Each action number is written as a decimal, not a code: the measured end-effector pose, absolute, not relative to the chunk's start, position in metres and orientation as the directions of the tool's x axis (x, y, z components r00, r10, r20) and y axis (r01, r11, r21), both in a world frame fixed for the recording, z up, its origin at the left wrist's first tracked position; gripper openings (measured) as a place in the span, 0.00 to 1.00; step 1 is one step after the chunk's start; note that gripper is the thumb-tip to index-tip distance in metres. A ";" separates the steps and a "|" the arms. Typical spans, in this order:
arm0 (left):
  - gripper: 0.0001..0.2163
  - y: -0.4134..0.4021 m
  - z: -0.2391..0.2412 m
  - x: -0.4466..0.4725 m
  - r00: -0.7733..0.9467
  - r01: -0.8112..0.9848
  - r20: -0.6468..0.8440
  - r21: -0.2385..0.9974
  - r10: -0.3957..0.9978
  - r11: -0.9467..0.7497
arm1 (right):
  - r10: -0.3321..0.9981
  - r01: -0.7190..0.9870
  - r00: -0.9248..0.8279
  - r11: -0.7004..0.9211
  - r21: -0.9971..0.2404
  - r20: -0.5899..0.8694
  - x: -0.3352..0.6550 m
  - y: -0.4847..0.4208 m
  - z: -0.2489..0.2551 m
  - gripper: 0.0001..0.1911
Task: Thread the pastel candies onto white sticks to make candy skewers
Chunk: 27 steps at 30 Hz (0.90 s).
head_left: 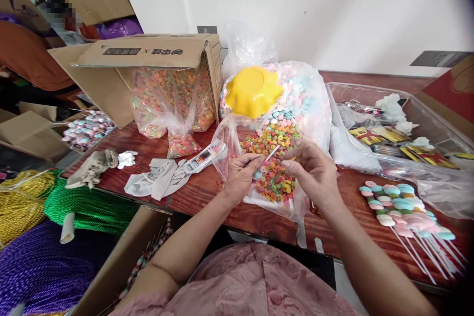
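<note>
My left hand [242,175] pinches a thin white stick [272,153], which points up and to the right. A pale blue disc-shaped piece [257,174] shows just below its fingertips. To the right, my right hand [316,173] hovers apart from the stick, thumb and forefinger drawn together; anything between them is too small to make out. Beneath both hands, a clear plastic bag [252,197] lies spread with many small colourful rings [276,185]. Behind it, a large bag holds pastel discs [291,118], with a yellow scalloped bowl [254,91] upside down on top.
Finished-looking skewers of pastel discs [403,207] lie at right before a clear tray [370,86] of packets. A cardboard box [148,52] with bagged rings stands left, near a grey cloth [155,180]. Shiny cords [89,210] fill the lower left; a person [33,54] is beyond.
</note>
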<state>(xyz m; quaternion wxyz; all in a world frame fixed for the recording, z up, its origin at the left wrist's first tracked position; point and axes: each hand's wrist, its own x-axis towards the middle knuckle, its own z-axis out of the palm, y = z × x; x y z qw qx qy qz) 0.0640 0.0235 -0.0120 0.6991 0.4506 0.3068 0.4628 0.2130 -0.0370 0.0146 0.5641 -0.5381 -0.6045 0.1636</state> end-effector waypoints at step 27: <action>0.19 0.011 -0.012 0.037 0.859 -0.075 -0.240 0.815 0.452 0.575 | 0.754 0.839 -0.406 0.532 -0.117 0.517 0.232 -0.057 0.003 0.20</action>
